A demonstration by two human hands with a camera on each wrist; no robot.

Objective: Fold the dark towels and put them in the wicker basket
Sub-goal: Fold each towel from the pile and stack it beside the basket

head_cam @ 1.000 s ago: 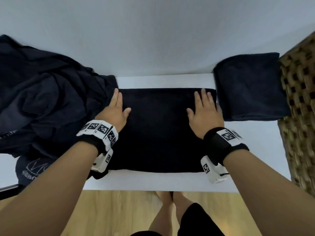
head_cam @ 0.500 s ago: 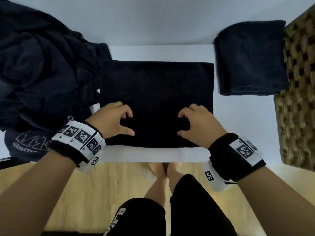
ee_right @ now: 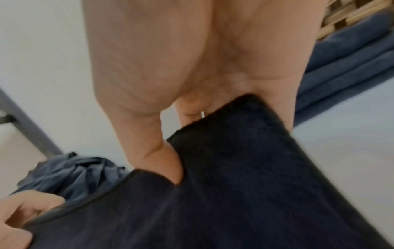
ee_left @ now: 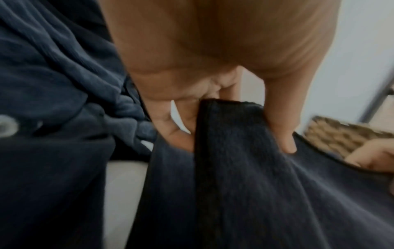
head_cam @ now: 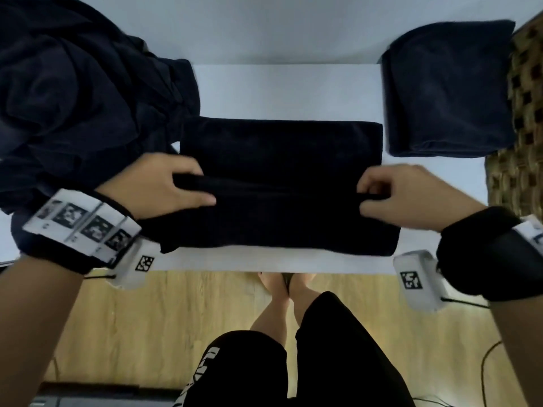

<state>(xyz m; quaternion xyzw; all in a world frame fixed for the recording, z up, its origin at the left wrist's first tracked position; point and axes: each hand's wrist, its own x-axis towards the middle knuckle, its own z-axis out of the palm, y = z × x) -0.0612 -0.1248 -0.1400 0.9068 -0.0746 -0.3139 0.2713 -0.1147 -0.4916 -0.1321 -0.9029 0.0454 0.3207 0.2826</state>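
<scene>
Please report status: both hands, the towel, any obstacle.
Left hand and right hand pinch towel near edge, lifted. Folded towel beside wicker basket. Dark clothes pile touches left side.

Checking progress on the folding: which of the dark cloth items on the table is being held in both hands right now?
The black towel in the middle; left hand and right hand pinch its lifted edge.

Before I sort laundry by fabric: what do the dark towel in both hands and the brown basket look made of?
The dark towel in both hands looks like terry cloth: matte, fuzzy pile with a stitched hem, probably cotton. The brown basket appears to be woven wicker, showing a checkered weave of tan and dark strands.
</scene>
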